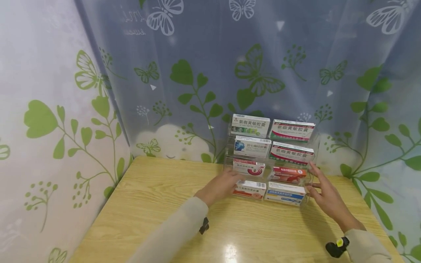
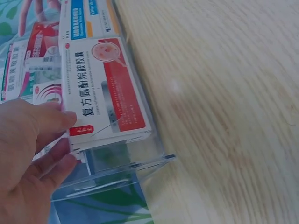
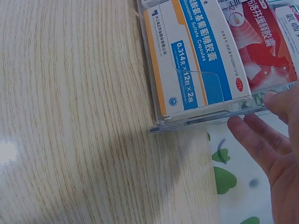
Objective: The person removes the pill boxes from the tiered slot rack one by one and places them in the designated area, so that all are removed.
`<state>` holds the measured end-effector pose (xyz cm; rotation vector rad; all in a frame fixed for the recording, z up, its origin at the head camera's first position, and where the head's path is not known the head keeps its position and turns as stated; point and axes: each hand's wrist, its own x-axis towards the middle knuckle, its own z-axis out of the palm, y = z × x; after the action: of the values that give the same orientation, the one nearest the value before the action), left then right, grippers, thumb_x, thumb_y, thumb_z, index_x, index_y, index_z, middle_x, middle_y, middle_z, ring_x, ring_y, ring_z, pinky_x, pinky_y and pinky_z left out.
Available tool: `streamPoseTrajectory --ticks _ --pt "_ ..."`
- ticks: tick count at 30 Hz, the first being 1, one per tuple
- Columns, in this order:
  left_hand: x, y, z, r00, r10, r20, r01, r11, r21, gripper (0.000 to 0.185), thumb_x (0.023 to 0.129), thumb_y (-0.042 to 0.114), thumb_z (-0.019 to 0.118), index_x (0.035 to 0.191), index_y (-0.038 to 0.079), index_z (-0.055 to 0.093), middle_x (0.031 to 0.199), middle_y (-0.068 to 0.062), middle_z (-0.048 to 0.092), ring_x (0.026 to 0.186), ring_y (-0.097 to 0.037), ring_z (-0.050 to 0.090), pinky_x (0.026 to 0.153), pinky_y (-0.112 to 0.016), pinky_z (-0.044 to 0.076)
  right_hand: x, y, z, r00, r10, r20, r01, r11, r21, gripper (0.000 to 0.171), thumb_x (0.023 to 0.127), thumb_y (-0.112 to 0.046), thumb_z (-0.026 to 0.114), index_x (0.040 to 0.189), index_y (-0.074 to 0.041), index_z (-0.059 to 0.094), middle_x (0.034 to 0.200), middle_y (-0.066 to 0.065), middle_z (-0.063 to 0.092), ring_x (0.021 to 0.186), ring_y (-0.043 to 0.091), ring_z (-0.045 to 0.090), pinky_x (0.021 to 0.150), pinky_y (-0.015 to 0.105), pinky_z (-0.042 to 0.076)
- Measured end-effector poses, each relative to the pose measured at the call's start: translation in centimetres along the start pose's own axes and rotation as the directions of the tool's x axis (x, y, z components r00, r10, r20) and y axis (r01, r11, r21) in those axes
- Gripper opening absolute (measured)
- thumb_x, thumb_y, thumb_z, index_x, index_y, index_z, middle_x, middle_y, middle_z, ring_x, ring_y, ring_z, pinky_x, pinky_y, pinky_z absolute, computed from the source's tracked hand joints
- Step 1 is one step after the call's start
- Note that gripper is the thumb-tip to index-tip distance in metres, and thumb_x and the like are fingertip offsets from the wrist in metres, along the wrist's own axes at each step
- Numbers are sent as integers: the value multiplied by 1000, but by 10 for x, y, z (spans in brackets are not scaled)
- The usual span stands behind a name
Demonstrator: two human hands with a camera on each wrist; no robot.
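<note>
A clear plastic tiered rack [image 3: 201, 124] stands on the table, holding medicine boxes in two columns. My left hand [image 1: 221, 187] grips its left side near the lowest tiers. In the left wrist view, that thumb lies at the edge of a white-and-red capsule box [image 2: 100, 93], with the other fingers at the rack's side. On the opposite side, my right hand [image 1: 331, 200] holds the rack's edge between thumb and fingers. Beside it are a blue-and-white capsule box [image 3: 198, 60] in the lowest tier and a red box [image 3: 259, 42] one tier up.
Higher tiers carry a green-and-white box [image 1: 250, 126], a white box with a blue head picture [image 1: 252, 147] and two red-trimmed boxes. Behind the wooden table [image 1: 158, 204] hangs a blue curtain [image 1: 204, 47] with leaves and butterflies. A pale patterned curtain [image 1: 49, 157] hangs at left.
</note>
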<state>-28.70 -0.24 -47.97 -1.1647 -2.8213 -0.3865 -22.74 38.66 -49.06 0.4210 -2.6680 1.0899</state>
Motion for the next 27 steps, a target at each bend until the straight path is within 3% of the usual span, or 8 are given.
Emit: streamPoseTrajectory --ticks 5,9,13,18,27 --pt "0 1 6 999 37 -29 -34 995 96 43 102 8 76 142 21 69 147 2 69 139 -17 62 122 -29 48 1 1 0 1000 -6 -6 6 1000 23 96 105 14 57 178 -22 6 163 43 36 115 68 64 75 18 64" --pt "-1 1 5 999 28 -36 -25 996 84 42 103 9 76 142 21 69 144 2 69 136 -16 64 115 -28 54 1 2 1 1000 -2 -6 2 1000 31 95 105 14 58 178 -22 7 163 43 36 115 68 64 75 18 64" --pt "-3 -1 -3 995 55 -86 -52 998 40 45 102 7 76 144 20 67 141 2 69 131 -16 66 108 -26 58 0 2 1 1000 4 -3 -4 1000 30 95 106 13 58 178 -22 6 163 43 36 115 68 63 75 21 65" --pt "-6 -4 -25 980 88 -178 -96 995 -38 40 106 6 70 145 16 68 140 -1 71 130 -20 66 113 -32 56 0 2 0 1000 9 1 -9 999 47 95 106 13 57 178 -22 6 164 44 34 117 69 62 75 22 65" --pt "-22 -24 -76 962 94 -257 -133 981 -140 31 109 7 67 139 12 71 139 -4 72 132 -24 66 115 -38 55 -1 1 0 1000 -8 4 7 998 58 94 106 14 56 177 -20 5 163 44 33 117 71 61 77 21 65"
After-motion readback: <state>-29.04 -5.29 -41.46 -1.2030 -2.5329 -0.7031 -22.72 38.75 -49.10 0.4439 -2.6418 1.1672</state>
